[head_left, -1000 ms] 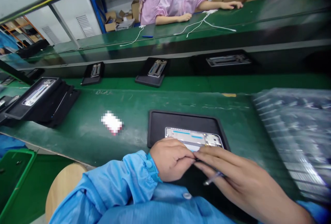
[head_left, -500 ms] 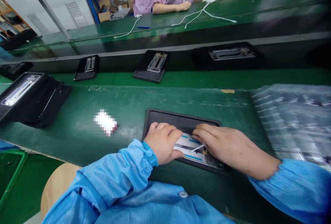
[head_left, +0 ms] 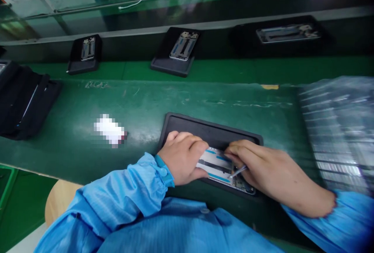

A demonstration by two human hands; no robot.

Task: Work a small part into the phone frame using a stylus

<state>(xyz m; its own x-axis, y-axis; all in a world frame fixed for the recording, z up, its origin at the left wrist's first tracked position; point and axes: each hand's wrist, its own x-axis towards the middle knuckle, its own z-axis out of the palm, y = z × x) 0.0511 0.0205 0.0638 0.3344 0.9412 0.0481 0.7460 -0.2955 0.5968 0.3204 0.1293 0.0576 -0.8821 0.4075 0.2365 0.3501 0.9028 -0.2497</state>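
An opened phone body [head_left: 217, 165], silver with blue strips and a dark band down its middle, lies in a black tray [head_left: 175, 122] in front of me. My left hand [head_left: 185, 159] clasps its left end, thumb on the near edge and fingers over the far side. In my right hand [head_left: 257, 167] is a slim pointed metal tool [head_left: 239, 172], tweezers-like, its tip low over the phone body near the lower blue strip. I cannot tell whether the tip touches. My right fingers are closed, and they cover part of the phone's right end.
Farther back, black trays [head_left: 159, 65] carry more opened phones [head_left: 184, 46]. Stacked clear plastic trays [head_left: 341, 132] stand at the right. A dark stack [head_left: 26, 105] sits at the left, with a blurred-out white item [head_left: 109, 129] nearer. White cables [head_left: 140, 0] lie on the far bench.
The view has tilted down, so the people opposite have left the frame. My right hand has shifted the tool's tip along the phone toward its right end. My left hand keeps its hold.
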